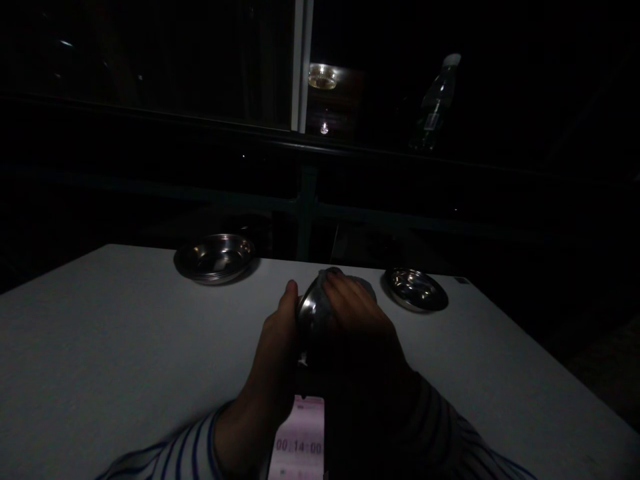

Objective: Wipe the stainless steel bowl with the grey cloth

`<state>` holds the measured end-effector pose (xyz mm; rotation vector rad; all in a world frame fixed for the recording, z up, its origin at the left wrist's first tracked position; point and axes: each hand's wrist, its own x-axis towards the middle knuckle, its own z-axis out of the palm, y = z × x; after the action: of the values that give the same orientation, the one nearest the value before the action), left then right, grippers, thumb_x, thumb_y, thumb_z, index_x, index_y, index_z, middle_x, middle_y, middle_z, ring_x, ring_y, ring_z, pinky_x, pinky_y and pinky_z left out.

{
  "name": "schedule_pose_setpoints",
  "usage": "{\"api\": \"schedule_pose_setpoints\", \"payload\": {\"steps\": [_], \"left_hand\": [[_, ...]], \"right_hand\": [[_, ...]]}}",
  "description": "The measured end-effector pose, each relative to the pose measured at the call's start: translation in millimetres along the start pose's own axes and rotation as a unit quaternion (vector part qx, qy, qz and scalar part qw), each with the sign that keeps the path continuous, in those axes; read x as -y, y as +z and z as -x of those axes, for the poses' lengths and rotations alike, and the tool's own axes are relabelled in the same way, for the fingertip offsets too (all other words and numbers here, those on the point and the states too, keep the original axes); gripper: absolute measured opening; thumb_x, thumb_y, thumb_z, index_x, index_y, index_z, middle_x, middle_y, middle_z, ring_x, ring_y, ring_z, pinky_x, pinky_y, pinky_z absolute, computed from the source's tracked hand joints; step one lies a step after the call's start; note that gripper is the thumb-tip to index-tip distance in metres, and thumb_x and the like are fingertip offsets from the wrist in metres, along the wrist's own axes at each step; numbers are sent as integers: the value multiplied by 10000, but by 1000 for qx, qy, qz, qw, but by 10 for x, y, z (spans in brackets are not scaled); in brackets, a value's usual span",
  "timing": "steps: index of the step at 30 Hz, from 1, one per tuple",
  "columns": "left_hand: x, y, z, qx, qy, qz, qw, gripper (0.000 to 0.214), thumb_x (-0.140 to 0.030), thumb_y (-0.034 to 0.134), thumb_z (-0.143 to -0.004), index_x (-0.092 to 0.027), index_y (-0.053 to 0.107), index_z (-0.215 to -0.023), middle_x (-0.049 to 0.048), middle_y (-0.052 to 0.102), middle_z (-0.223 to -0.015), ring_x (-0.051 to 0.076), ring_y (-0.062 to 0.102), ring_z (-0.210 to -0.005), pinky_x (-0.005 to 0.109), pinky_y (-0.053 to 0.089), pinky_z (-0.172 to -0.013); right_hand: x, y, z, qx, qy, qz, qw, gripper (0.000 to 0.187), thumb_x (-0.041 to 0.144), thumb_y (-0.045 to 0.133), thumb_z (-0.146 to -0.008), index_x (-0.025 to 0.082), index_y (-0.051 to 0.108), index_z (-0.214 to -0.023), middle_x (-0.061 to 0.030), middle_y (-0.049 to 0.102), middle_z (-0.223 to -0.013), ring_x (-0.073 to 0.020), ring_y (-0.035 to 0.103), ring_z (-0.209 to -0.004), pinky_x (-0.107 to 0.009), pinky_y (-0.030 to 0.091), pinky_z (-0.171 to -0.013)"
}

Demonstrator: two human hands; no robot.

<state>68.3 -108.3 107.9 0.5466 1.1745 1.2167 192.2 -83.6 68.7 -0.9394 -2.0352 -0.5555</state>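
Over the middle of the table, my left hand (279,333) grips a shiny metal bowl (313,310) from its left side, thumb pointing up. My right hand (357,313) presses a pale grey cloth (367,287) against the bowl's right side, with the fingers bent over it. Much of the bowl is hidden behind my hands and in shadow. Below them a phone (300,440) shows a lit pink timer screen. At the back left stands a stack of metal bowls (215,260), and to the right sits another metal bowl (416,290).
The white table (150,333) ends just behind the bowls. Past its far edge are a dark window frame (302,67) and a plastic bottle (437,100) standing on the ledge. The surroundings are very dark.
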Motion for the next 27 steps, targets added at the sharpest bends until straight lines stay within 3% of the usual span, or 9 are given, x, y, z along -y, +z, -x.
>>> {"api": "schedule_pose_setpoints", "payload": {"steps": [4, 7, 10, 13, 18, 21, 27], "left_hand": [[-53, 28, 32, 9, -39, -28, 999, 513, -675, 496, -660, -172, 560, -587, 5, 549, -470, 160, 541, -460, 285, 420, -518], [-57, 31, 63, 39, -45, -31, 998, 537, -694, 446, -679, -178, 540, -561, 7, 545, -465, 160, 529, -439, 289, 412, -493], [-28, 12, 84, 20, -41, -13, 999, 461, -628, 516, -688, -182, 553, -574, -13, 542, -463, 157, 548, -467, 273, 421, -508], [-31, 6, 107, 6, -29, 24, 999, 344, -533, 588, -697, -193, 634, -718, -11, 610, -552, 166, 612, -580, 251, 446, -558], [-139, 43, 125, 41, -51, 80, 995, 329, -491, 534, -767, -197, 662, -835, 16, 650, -617, 183, 652, -676, 266, 483, -625], [-174, 25, 104, 72, -60, 111, 989, 334, -479, 513, -789, -178, 658, -806, 12, 618, -554, 181, 647, -641, 271, 493, -629], [-202, -39, 51, 98, -61, 130, 985, 347, -415, 481, -834, -148, 615, -657, 11, 601, -514, 132, 597, -511, 222, 470, -514]], "right_hand": [[-102, -97, -28, 23, 62, -87, 994, 390, 172, 297, -895, 45, 484, -1213, -157, 548, -1235, -201, 465, -1197, -399, 427, -998], [-120, -131, -42, 33, 64, -108, 992, 396, 189, 276, -907, 67, 479, -1225, -147, 547, -1237, -200, 473, -1187, -417, 438, -986], [-72, -101, -37, 37, 28, -83, 995, 396, 223, 294, -914, 62, 492, -1217, -156, 534, -1254, -218, 444, -1216, -418, 422, -997], [-1, -40, -13, 28, -17, -37, 999, 373, 238, 342, -911, 78, 506, -1205, -144, 530, -1264, -225, 410, -1246, -404, 389, -1022], [68, 29, 20, 6, -98, 11, 995, 349, 253, 368, -910, 111, 504, -1199, -109, 551, -1244, -217, 384, -1259, -408, 335, -1047], [101, 42, 30, -7, -138, 17, 990, 336, 242, 387, -902, 110, 517, -1182, -94, 562, -1224, -218, 375, -1255, -407, 299, -1063], [176, 65, 91, 32, -173, 59, 983, 337, 251, 411, -907, 158, 516, -1214, -20, 520, -1288, -177, 301, -1294, -372, 208, -1114]]}}
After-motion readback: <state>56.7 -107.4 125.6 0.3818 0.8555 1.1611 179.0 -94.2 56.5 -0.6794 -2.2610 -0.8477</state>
